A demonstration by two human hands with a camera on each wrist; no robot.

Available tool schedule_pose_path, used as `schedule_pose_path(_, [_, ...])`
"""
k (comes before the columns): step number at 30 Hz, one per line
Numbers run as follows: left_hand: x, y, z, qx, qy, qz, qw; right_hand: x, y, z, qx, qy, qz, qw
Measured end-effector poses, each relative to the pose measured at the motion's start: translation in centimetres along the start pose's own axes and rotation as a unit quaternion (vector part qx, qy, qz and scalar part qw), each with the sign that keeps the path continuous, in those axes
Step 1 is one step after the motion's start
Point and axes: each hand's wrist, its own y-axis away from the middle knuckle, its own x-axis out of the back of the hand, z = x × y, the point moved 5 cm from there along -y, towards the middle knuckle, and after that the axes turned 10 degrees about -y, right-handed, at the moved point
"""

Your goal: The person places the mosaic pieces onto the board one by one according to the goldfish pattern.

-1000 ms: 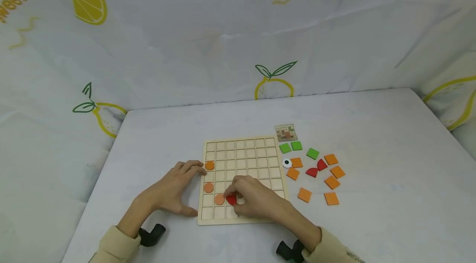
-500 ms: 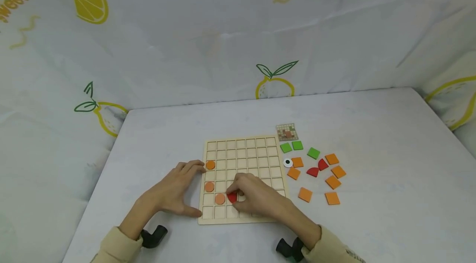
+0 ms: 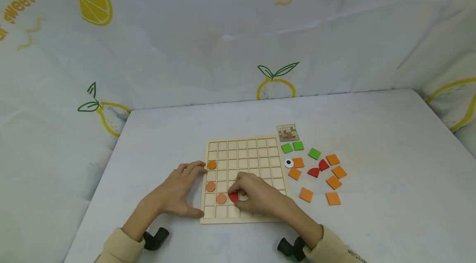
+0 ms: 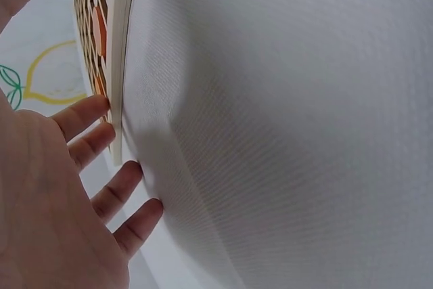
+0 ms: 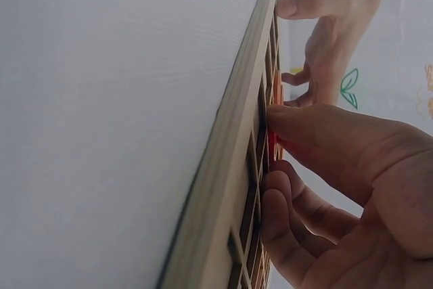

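A pale wooden grid board (image 3: pixel 247 153) lies on the table. My right hand (image 3: pixel 258 197) is over its lower middle, thumb and fingertips pinching a red piece (image 3: pixel 233 197) with a rounded edge, partly hidden by the fingers. In the right wrist view the red piece (image 5: pixel 272 141) shows between thumb and fingers, right at the grid. A light orange disc (image 3: pixel 221 199) sits in the cell to its left. Another light orange disc (image 3: pixel 210 186) and a darker orange disc (image 3: pixel 211 165) sit in the leftmost column. My left hand (image 3: pixel 176 192) is spread along the board's left edge, fingertips and thumb at the rim.
Right of the board lie several orange squares (image 3: pixel 334 182), green squares (image 3: pixel 314 154), two red quarter-round pieces (image 3: pixel 313 172) and a white eye disc (image 3: pixel 288 163). A small pattern card (image 3: pixel 288 132) lies by the board's upper right corner.
The left thumb has slid slightly right onto the board's lower left rim. The right hand has nudged the red piece slightly away from me, still pinching it. The head view has shifted a little.
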Motion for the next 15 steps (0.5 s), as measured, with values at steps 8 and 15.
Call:
schedule_pose_path(8, [0.1, 0.0, 0.1, -0.007, -0.012, 0.005, 0.9999, 0.1, 0.1, -0.1, -0.001, -0.001, 0.003, 1.0000])
schedule_pose_path(15, [0.0, -0.1, 0.0, -0.005, -0.015, 0.002, 0.9999, 1.5, 1.1, 0.1, 0.000, 0.015, 0.037, 0.9992])
